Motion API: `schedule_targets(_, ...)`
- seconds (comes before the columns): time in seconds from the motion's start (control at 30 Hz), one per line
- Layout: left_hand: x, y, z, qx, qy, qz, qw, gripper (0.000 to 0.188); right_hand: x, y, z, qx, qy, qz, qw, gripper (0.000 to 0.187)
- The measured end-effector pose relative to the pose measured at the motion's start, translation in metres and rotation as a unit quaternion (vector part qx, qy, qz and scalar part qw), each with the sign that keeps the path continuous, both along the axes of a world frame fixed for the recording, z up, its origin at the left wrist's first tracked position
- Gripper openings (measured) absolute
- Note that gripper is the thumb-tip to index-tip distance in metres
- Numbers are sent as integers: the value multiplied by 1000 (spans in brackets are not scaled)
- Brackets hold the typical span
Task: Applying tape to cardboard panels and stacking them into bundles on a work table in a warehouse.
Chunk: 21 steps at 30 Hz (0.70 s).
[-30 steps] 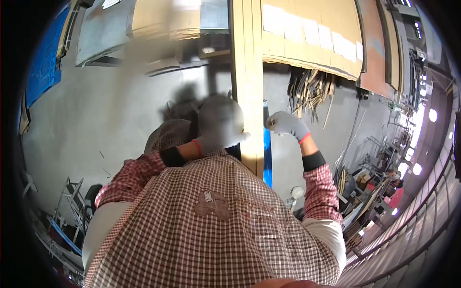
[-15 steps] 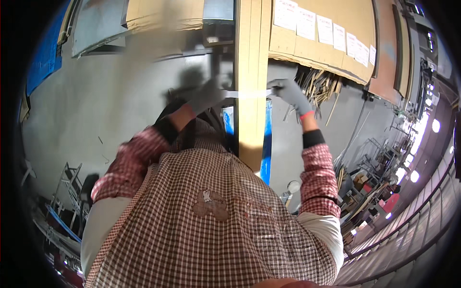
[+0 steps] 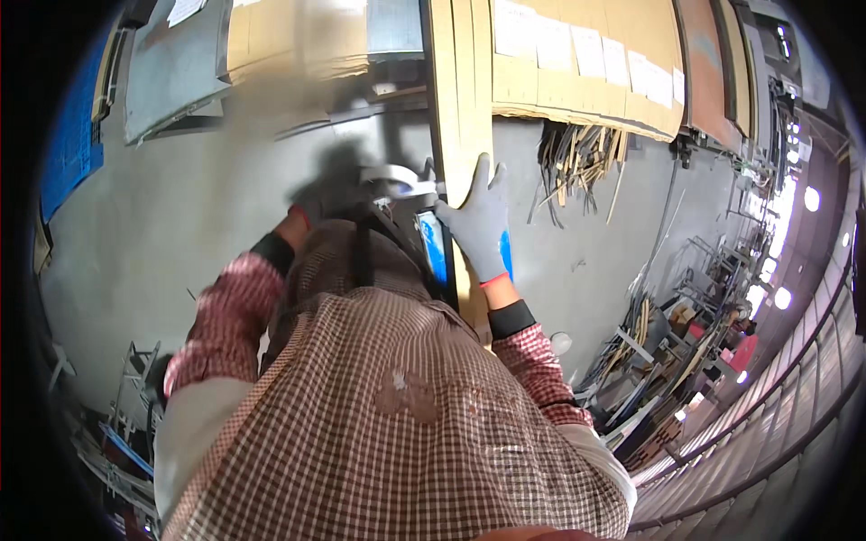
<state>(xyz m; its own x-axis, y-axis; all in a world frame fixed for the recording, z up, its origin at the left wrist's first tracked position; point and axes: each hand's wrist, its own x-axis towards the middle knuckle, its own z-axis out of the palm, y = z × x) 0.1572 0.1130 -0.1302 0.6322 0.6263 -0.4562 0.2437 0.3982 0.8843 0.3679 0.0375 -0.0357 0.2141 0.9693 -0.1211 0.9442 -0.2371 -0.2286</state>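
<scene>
A long, narrow cardboard-wrapped bundle [image 3: 463,99] runs away from my body, its left edge dark. My right hand [image 3: 483,221], in a grey glove, lies flat on it with fingers and thumb spread. Left of the bundle, my left hand [image 3: 338,200], gloved and in shadow, is closed at a roll of white tape [image 3: 386,174]. White tape reaches from the roll to the bundle's left edge, close to my right thumb. The left fingers are partly hidden by shadow and blur. Blue-and-white material [image 3: 434,248] shows beneath the bundle.
Cardboard-covered stacks with paper sheets [image 3: 591,52] stand at the far side. Thin strips [image 3: 582,158] hang below them. A blue panel [image 3: 68,144] is at far left. Metal racks and scrap [image 3: 649,361] lie to the right, a metal frame [image 3: 135,383] at lower left.
My right hand has moved left and nearer, from holding the tape end beyond the right edge to lying flat on the bundle. My left hand has drawn left and nearer with the tape roll.
</scene>
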Motion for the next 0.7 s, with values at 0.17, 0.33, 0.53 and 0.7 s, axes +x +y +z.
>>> schedule_targets(0.17, 142, -7, 62, 267, -7, -63, 962, 36, 45, -23, -12, -41, 455, -77, 886, 74)
schedule_targets(0.33, 153, -31, 60, 390, 221, -126, 885, 18, 59, 3, 71, -33, 164, 117, 979, 45)
schedule_targets(0.53, 144, -36, 64, 393, 171, -7, 903, 32, 112, 75, 24, -265, 11, 308, 914, 22)
schedule_targets(0.7, 160, -29, 93, 421, 308, -226, 823, 41, 186, 82, -72, -446, -248, 350, 785, 25)
